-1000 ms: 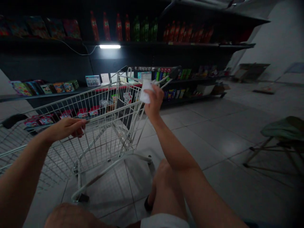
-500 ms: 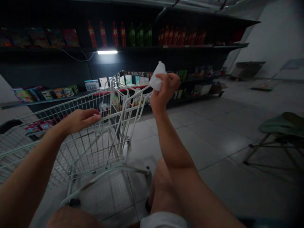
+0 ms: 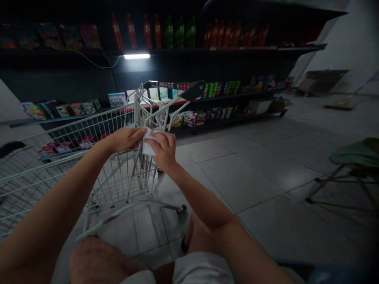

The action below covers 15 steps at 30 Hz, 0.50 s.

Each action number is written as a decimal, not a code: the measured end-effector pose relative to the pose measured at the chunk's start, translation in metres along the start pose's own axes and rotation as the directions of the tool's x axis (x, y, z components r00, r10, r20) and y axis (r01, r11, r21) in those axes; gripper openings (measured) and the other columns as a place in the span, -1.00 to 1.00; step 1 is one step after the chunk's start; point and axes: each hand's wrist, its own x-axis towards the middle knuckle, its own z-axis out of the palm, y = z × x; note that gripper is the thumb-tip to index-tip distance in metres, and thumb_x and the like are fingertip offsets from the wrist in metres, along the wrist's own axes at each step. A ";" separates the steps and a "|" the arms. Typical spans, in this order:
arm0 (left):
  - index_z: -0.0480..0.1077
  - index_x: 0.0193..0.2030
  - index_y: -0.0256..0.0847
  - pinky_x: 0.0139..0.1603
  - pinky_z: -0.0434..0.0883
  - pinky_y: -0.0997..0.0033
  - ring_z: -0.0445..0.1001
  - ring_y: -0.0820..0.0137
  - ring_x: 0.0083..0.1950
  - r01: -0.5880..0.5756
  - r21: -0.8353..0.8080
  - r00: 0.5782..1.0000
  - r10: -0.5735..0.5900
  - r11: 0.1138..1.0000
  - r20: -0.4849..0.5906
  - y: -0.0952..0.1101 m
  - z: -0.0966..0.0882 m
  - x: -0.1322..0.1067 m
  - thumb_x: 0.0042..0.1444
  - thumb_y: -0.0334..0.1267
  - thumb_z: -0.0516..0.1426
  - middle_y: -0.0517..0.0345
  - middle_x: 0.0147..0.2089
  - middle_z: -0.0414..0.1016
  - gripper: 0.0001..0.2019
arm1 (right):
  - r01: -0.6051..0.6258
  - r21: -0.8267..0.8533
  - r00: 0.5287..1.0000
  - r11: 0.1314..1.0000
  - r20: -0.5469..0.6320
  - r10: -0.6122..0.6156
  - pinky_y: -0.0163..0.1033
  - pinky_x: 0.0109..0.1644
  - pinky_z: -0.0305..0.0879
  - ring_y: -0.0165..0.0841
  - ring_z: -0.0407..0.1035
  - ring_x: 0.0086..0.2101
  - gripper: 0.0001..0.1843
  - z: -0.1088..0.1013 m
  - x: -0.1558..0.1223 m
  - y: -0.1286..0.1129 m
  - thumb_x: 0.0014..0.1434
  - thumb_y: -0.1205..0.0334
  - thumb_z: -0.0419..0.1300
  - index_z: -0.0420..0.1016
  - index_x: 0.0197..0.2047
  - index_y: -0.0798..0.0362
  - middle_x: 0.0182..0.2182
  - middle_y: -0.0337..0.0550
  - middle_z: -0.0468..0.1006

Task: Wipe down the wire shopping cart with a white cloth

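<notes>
A crumpled white tissue (image 3: 149, 147) is gripped in my right hand (image 3: 166, 149), its fingers bent over it beside the cart's upper side rail. My left hand (image 3: 127, 139) is closed, with thumb and forefinger pressed at the tissue's left edge; its other fingers are partly hidden along the rail. Under both hands stands the wire shopping cart (image 3: 118, 177), its basket stretching to the left. The cart's dark push handle (image 3: 192, 91) shows above and beyond my right hand.
Behind the cart runs a dark shelf unit (image 3: 83, 75) with red bottles (image 3: 147, 32), green bottles (image 3: 180, 33) and packaged goods. A lit tube lamp (image 3: 136, 56) hangs under one shelf. A folding stool (image 3: 352, 169) stands right on the tiled floor (image 3: 225, 177).
My right hand has come down and left with the tissue, away from the push handle. My left hand has moved right and slightly up along the cart's rail, meeting the tissue.
</notes>
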 end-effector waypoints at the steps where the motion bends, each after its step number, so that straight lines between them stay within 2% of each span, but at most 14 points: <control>1: 0.36 -0.36 -0.20 -0.26 0.36 0.39 0.43 0.37 -0.41 0.002 -0.005 1.000 -0.002 1.000 -0.004 0.000 0.001 0.000 0.29 0.11 -0.25 0.11 -0.50 0.45 -0.46 | 0.024 0.028 0.998 0.999 0.051 -0.025 0.05 0.25 0.08 -0.14 0.18 0.13 -0.63 0.020 -0.020 -0.006 0.24 0.33 0.15 0.51 0.05 -0.26 0.06 -0.17 0.42; 3: 0.37 -0.36 -0.21 -0.27 0.36 0.39 0.43 0.38 -0.42 0.004 -0.012 1.000 -0.004 1.000 -0.012 0.000 0.002 0.000 0.29 0.12 -0.25 0.11 -0.51 0.45 -0.45 | 0.009 0.079 0.993 0.997 0.120 -0.018 0.01 0.23 0.08 -0.17 0.23 0.11 -0.67 0.061 -0.070 -0.017 0.22 0.25 0.22 0.54 0.02 -0.27 0.02 -0.18 0.49; 6: 0.39 -0.34 -0.22 -0.28 0.35 0.39 0.42 0.41 -0.44 0.021 -0.022 1.000 -0.021 1.000 -0.012 0.002 0.002 0.000 0.30 0.11 -0.23 0.11 -0.50 0.46 -0.45 | -0.098 0.100 0.978 0.990 0.196 0.077 -0.03 0.20 0.09 -0.23 0.27 0.07 -0.71 0.115 -0.153 -0.031 0.23 0.28 0.21 0.57 -0.03 -0.25 -0.03 -0.20 0.55; 9: 0.40 -0.34 -0.23 -0.26 0.35 0.37 0.42 0.40 -0.44 0.048 -0.014 0.999 -0.048 0.999 -0.021 0.002 0.002 0.001 0.30 0.09 -0.23 0.09 -0.49 0.46 -0.45 | -0.087 0.180 0.924 0.980 0.383 0.012 -0.10 0.12 0.16 -0.31 0.31 0.00 -0.79 0.146 -0.220 -0.039 0.22 0.31 0.24 0.61 -0.14 -0.18 -0.09 -0.23 0.59; 12: 0.43 -0.28 -0.25 -0.22 0.36 0.34 0.44 0.38 -0.42 0.053 -0.014 0.998 -0.054 0.998 -0.027 0.001 0.002 0.002 0.31 0.10 -0.24 0.08 -0.48 0.47 -0.43 | -0.050 0.281 0.856 0.958 0.507 -0.103 -0.18 0.05 0.24 -0.35 0.33 -0.08 -0.86 0.152 -0.249 -0.043 0.13 0.36 0.31 0.62 -0.28 -0.10 -0.15 -0.27 0.61; 13: 0.44 -0.26 -0.25 -0.21 0.36 0.34 0.44 0.37 -0.41 0.055 -0.016 0.998 -0.055 0.998 -0.027 0.000 0.003 0.002 0.31 0.10 -0.24 0.07 -0.47 0.47 -0.42 | -0.057 0.292 0.853 0.955 0.511 -0.105 -0.19 0.03 0.27 -0.35 0.33 -0.08 -0.85 0.148 -0.247 -0.045 0.11 0.38 0.32 0.62 -0.28 -0.08 -0.15 -0.26 0.61; 15: 0.46 -0.22 -0.26 -0.20 0.36 0.35 0.45 0.38 -0.40 0.059 -0.024 0.998 -0.059 0.998 -0.019 -0.001 0.003 0.002 0.31 0.11 -0.24 0.07 -0.45 0.48 -0.41 | -0.077 0.311 0.879 0.947 0.470 -0.083 -0.20 0.05 0.30 -0.33 0.33 -0.06 -0.75 0.135 -0.228 -0.052 0.08 0.42 0.30 0.61 -0.18 -0.06 -0.10 -0.21 0.59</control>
